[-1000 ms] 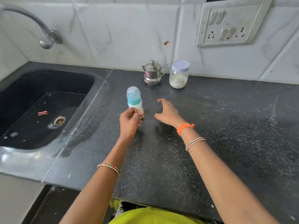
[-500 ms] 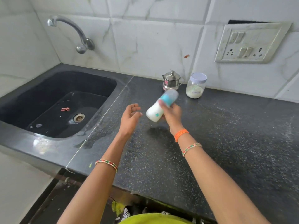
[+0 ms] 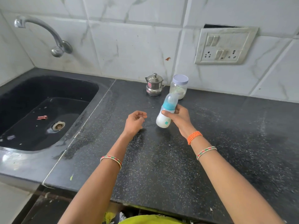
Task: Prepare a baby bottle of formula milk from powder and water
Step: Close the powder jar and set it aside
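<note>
The right hand (image 3: 178, 118) grips the bottle (image 3: 165, 116) around its middle, fingers closed on it, tilted above the table (image 3: 161, 167) toward the back edge. The left hand (image 3: 135, 121) hovers beside it, fingers loosely curled, empty. A jar (image 3: 179, 87) and steel pot (image 3: 153, 84) stand at the back edge.

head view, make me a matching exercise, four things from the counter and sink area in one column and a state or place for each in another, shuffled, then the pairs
Things:
1. baby bottle
2. steel pot
3. powder jar
4. left hand

States or places:
A. empty, fingers loosely curled above the counter
B. lidded, shiny, standing near the wall
C. tilted, capped, held in the right hand
D. clear with a pale lid, white powder low inside

Pairs: 1-C, 2-B, 3-D, 4-A
</note>
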`<state>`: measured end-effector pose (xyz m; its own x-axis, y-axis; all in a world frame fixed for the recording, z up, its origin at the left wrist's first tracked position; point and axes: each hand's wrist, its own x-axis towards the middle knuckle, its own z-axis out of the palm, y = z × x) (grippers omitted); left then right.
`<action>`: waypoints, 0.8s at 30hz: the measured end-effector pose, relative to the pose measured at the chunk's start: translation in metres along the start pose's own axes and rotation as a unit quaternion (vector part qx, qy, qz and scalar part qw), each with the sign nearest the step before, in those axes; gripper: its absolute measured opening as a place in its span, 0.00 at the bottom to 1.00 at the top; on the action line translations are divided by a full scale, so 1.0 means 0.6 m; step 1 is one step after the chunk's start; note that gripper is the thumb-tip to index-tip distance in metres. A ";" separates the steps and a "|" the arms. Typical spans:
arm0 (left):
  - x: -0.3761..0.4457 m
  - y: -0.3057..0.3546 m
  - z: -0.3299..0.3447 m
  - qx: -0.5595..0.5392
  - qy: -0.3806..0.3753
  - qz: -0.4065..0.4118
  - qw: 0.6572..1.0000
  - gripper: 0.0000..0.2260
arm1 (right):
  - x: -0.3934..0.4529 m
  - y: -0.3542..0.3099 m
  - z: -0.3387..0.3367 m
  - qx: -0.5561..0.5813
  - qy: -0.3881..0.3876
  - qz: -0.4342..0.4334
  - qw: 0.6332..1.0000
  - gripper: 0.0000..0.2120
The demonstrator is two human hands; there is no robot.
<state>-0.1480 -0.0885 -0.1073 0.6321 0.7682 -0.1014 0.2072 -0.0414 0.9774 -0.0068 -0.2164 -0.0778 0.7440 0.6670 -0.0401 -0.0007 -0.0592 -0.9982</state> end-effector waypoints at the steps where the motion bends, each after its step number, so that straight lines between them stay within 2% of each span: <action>1: 0.002 -0.003 0.002 0.005 -0.001 -0.005 1.000 0.13 | 0.009 -0.003 -0.002 -0.017 -0.001 -0.007 1.000 0.18; 3: 0.006 -0.010 0.004 0.018 -0.003 -0.011 1.000 0.12 | 0.031 -0.008 0.000 -0.037 0.005 -0.020 0.999 0.19; 8: 0.032 -0.010 0.006 0.061 0.008 0.012 0.998 0.13 | 0.091 -0.023 0.029 -0.057 0.082 -0.064 0.993 0.20; 12: 0.055 0.006 0.011 0.079 0.013 0.028 0.996 0.14 | 0.104 -0.001 0.039 -0.146 0.040 -0.058 0.987 0.23; 15: 0.065 0.003 0.022 0.087 0.009 0.029 0.996 0.15 | 0.085 0.031 0.037 -0.170 0.043 -0.072 0.982 0.25; 17: 0.068 -0.001 0.036 0.095 -0.014 0.024 0.995 0.18 | 0.080 0.045 0.035 -0.223 0.003 -0.073 0.972 0.32; 19: 0.066 -0.004 0.050 0.099 -0.042 0.011 0.994 0.23 | 0.073 0.064 0.029 -0.325 -0.027 -0.045 0.944 0.49; 20: 0.067 -0.008 0.057 0.104 -0.049 0.008 0.993 0.25 | 0.066 0.077 0.025 -0.373 -0.016 -0.034 0.927 0.54; 21: 0.067 -0.012 0.062 0.112 -0.049 0.009 0.992 0.26 | 0.059 0.087 0.023 -0.407 0.008 -0.035 0.913 0.53; 22: 0.066 -0.014 0.064 0.120 -0.047 0.013 0.992 0.26 | 0.054 0.094 0.024 -0.415 0.030 -0.051 0.908 0.48; 24: 0.064 -0.017 0.065 0.127 -0.041 0.024 0.991 0.26 | 0.052 0.092 0.031 -0.371 0.056 -0.083 0.923 0.34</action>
<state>-0.0966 -0.0838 -0.1286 0.7022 0.7074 -0.0799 0.3488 -0.2441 0.9048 0.0041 -0.1848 -0.1352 0.7573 0.6337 0.1580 0.5467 -0.4828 -0.6842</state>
